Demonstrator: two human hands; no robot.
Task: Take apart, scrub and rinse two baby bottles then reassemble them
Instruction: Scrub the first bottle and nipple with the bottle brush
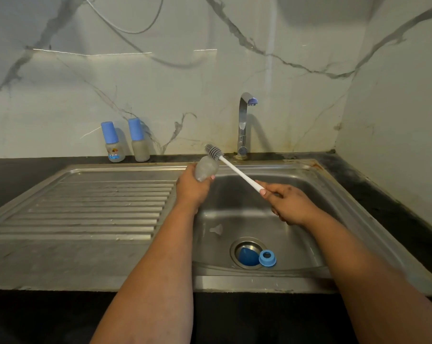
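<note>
Progress: early | left hand (191, 188) gripped open bottle body (206, 171) above sink (309, 184) | right hand (288, 203) grasped brush (234, 168) | teat (217, 230), cap (246, 256), ring (267, 258) in sink | two capped bottles (114, 142) behind sink untouched

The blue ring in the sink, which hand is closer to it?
Right. The right hand holds the brush handle above the blue ring; the left hand holds the bottle farther up and left.

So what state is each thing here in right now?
Bottle body: uncapped, held in left hand.
Bottle brush: held in right hand, bristles outside the bottle.
Two bottles at the wall: capped, upright.
Blue cap: lying in drain.
Blue collar ring: loose in basin.
Teat: loose in basin.
Tap: no water running.
</note>
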